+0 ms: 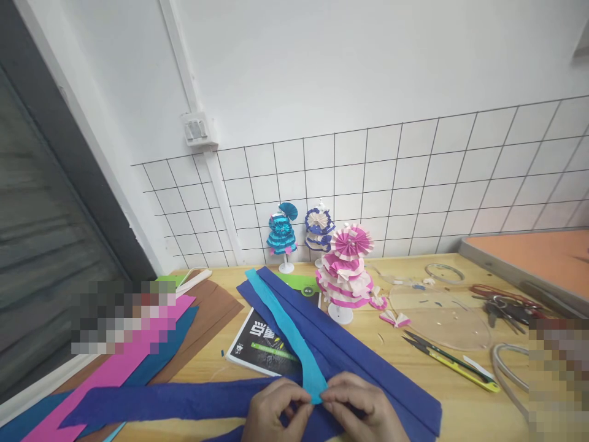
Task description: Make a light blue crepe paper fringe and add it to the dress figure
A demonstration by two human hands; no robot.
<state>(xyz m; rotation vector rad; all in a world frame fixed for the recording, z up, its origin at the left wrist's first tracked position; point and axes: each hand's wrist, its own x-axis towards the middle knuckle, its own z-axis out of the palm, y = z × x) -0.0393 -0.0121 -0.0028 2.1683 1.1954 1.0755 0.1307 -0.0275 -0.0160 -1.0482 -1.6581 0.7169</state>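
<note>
A long turquoise strip of crepe paper [294,334] runs from the back of the table toward me. My left hand [278,408] pinches its near end at the left corner, and my right hand [361,408] pinches the right corner close by. Beneath it lies a wide folded dark blue crepe paper sheet [368,362], slanting across the table. A narrower dark blue strip [184,400] stretches leftward from under my left hand. A black-and-white printed booklet [257,344] is partly covered by the papers.
Three small paper-ruffled dress forms, turquoise [281,230], blue-and-white [318,228] and pink-and-white [345,276], stand at the back. Yellow-handled thread snips [455,362] lie right, near keys [504,310] and coiled tubing [501,362]. Pink paper [138,344] and brown paper [202,319] overlap at left.
</note>
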